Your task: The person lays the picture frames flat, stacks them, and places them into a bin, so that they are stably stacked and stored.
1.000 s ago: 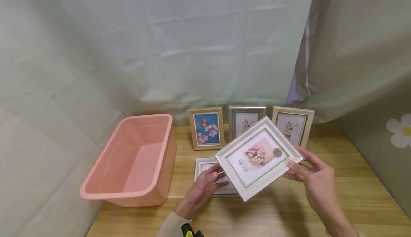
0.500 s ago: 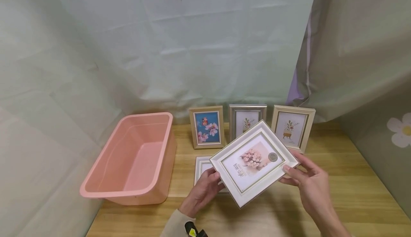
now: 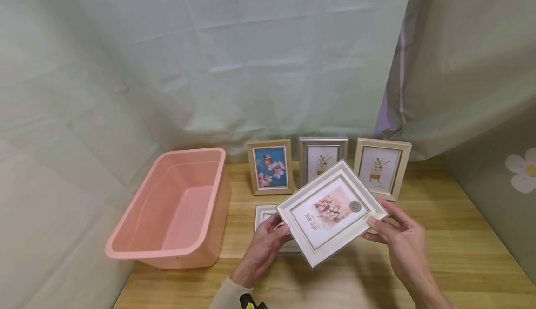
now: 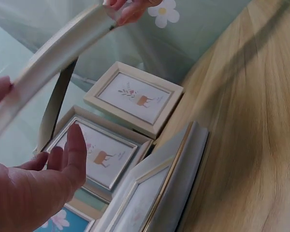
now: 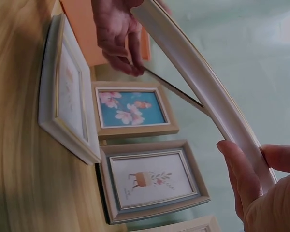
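A white picture frame [image 3: 339, 248] with a pink-flower print is held tilted above the table, between my two hands. My right hand [image 3: 406, 241] pinches its right corner, thumb on the front and fingers behind. At the left corner is my left hand [image 3: 264, 246], thumb against the edge. Behind the frame a dark back stand [image 5: 176, 91] sticks out, and the left fingertips [image 5: 138, 70] are at its free end. Another white picture frame [image 4: 183, 176] stands on the table beyond the left hand, which partly hides it in the head view.
At the back stand a tan frame [image 3: 253, 169] with a blue flower picture, a silver-grey frame [image 3: 304, 160] and a cream frame [image 3: 402, 169]. A pink plastic tub [image 3: 214, 197] occupies the table's left side. Pale curtains [image 3: 272, 57] enclose the wooden table [image 3: 469, 244].
The held frame has come slightly down and left. My left hand has moved from beside the frame's left edge to its corner, its thumb now at the edge.
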`<control>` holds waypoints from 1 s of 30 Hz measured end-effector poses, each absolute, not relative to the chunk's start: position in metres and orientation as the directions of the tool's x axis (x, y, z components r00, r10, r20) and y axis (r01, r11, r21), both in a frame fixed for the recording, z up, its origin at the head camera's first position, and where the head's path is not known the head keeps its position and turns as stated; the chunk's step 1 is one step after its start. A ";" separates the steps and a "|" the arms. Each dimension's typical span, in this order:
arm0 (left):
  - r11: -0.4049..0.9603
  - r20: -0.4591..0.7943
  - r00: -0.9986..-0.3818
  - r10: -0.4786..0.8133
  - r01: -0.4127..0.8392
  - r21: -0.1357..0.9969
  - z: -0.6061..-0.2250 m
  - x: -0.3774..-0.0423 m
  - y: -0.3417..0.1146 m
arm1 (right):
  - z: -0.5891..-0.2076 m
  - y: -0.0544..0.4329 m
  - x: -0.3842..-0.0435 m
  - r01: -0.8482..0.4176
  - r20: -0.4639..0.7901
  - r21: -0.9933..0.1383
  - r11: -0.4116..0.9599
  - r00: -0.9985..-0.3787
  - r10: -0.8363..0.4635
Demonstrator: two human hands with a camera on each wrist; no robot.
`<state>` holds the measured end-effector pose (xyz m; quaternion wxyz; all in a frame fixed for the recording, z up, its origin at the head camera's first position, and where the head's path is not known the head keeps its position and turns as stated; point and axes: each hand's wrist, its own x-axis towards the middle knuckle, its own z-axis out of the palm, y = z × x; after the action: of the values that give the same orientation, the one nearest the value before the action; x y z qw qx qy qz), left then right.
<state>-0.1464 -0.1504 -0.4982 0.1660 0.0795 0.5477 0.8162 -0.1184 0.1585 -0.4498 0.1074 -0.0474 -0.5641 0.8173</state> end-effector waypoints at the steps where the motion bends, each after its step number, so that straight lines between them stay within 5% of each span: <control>1: -0.339 -0.048 -0.937 0.346 -0.172 0.925 -0.498 -0.146 -0.150 | -0.451 0.158 -0.119 -0.122 0.041 -0.932 -0.341 -0.971 0.234; 18: -0.168 0.155 -0.957 0.245 0.116 0.979 -0.500 -0.133 -0.156 | -0.467 0.152 -0.125 -0.059 -0.044 -0.937 -0.344 -0.958 0.282; 30: 0.410 0.239 -0.945 0.222 0.313 0.857 -0.500 -0.122 -0.154 | -0.478 0.145 -0.121 -0.037 -0.017 -0.956 -0.291 -0.983 0.181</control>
<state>-0.1220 -0.1543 -0.4996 -0.0440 0.1595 0.8384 0.5193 -0.1208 0.1445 -0.4785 0.0682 -0.0607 -0.5916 0.8010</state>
